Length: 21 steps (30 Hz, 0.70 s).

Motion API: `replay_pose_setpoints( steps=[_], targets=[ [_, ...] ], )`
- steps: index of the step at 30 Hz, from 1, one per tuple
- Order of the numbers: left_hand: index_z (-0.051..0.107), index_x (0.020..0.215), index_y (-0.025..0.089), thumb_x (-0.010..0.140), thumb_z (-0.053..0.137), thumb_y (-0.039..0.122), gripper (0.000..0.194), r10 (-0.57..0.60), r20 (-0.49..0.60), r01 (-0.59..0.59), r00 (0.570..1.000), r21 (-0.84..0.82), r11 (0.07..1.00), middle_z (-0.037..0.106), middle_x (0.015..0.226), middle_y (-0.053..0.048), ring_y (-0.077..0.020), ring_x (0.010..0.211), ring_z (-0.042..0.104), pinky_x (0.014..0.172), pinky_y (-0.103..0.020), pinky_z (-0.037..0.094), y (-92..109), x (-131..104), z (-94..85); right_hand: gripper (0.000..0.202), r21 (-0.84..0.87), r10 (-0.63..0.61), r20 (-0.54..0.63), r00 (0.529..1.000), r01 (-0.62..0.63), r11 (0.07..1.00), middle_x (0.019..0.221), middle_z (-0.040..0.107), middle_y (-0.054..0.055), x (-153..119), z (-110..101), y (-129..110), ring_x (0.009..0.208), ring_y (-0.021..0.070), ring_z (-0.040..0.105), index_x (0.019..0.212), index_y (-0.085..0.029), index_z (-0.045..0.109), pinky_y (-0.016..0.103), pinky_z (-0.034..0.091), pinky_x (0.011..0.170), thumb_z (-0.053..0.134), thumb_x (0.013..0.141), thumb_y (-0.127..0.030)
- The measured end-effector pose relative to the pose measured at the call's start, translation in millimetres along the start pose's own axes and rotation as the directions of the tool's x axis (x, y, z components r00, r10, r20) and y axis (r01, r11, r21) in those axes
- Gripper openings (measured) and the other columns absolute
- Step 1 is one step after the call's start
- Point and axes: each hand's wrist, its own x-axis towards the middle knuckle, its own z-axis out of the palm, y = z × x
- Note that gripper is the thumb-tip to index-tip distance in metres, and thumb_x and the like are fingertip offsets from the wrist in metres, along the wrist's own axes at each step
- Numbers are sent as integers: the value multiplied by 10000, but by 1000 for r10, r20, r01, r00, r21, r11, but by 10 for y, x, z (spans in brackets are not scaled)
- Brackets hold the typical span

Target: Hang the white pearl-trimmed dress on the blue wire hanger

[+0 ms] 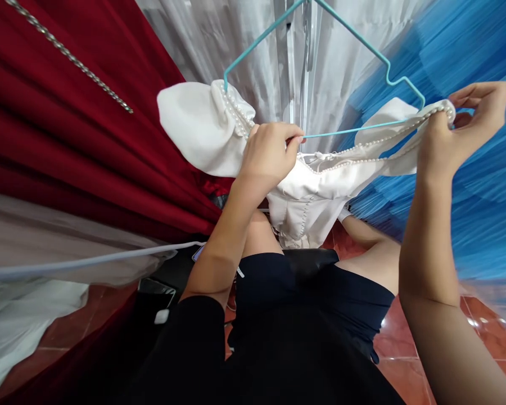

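Observation:
A white dress with puffed sleeves and pearl trim along its neckline hangs in front of me on a thin turquoise hanger. My left hand is closed at the neckline's left side, thumb and fingers pinched on the hanger's lower bar. Its palm hides part of the bodice there. At the right end, my right hand grips the pearl-edged shoulder of the dress, pulled out to the side near the hanger's tip. The left sleeve sits over the hanger's other end. Small buttons run down the bodice front.
Dark red fabric hangs at the left, with a beaded strand before it. White curtains hang behind, and blue tulle fills the right. A phone-like device and a white charger lie low on the left.

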Motion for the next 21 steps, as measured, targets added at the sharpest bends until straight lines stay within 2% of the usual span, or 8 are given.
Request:
replay_pose_setpoints(
  steps=[3, 6, 11, 16, 18, 21],
  targets=[
    [739, 853, 226, 896, 602, 121, 178, 6, 24, -6, 1000, -7, 1000, 722, 816, -28, -229, 737, 636, 659, -367, 468, -3, -7, -16, 262, -27, -1, 92, 996, 3, 1000, 879, 588, 25, 163, 37, -126, 771, 113, 560, 833, -188, 529, 244, 309, 503, 453, 676, 7],
    [740, 866, 222, 901, 594, 127, 177, 28, 17, -28, 999, 11, 1000, 727, 830, -25, -224, 722, 628, 656, -367, 468, -22, -13, -18, 346, -37, -19, 150, 989, 25, 999, 904, 611, 42, 272, 181, -227, 769, 111, 577, 849, -179, 539, 243, 241, 454, 398, 617, 37],
    [736, 874, 233, 908, 581, 159, 175, -11, 18, 10, 1000, 71, 997, 715, 839, -37, -234, 728, 616, 761, -394, 476, 25, -10, 4, 335, -85, 66, 156, 986, -53, 995, 865, 631, 59, 328, 392, -83, 773, 119, 591, 807, -175, 549, 243, 369, 562, 406, 598, 44],
    [738, 888, 247, 933, 526, 175, 228, -196, 92, 181, 976, 146, 972, 709, 902, -54, -281, 910, 642, 890, -413, 453, 185, 13, -65, 340, -47, 72, 176, 982, -65, 997, 872, 644, 42, 263, 355, -9, 779, 126, 589, 835, -179, 600, 244, 392, 634, 418, 638, 30],
    [740, 899, 257, 934, 523, 175, 235, -220, 106, 203, 970, 148, 968, 714, 916, -49, -279, 939, 640, 902, -401, 451, 216, 18, -89, 335, -50, 78, 173, 982, -70, 996, 845, 646, 32, 251, 324, -13, 741, 120, 582, 826, -178, 603, 240, 366, 616, 438, 634, 41],
    [741, 913, 271, 928, 526, 179, 234, -199, 73, 187, 977, 149, 971, 725, 896, -34, -266, 920, 642, 887, -388, 463, 204, 16, -81, 337, -56, 79, 179, 981, -70, 996, 833, 651, 38, 239, 304, 10, 729, 108, 581, 817, -160, 612, 232, 330, 577, 445, 629, 64]
  ],
)
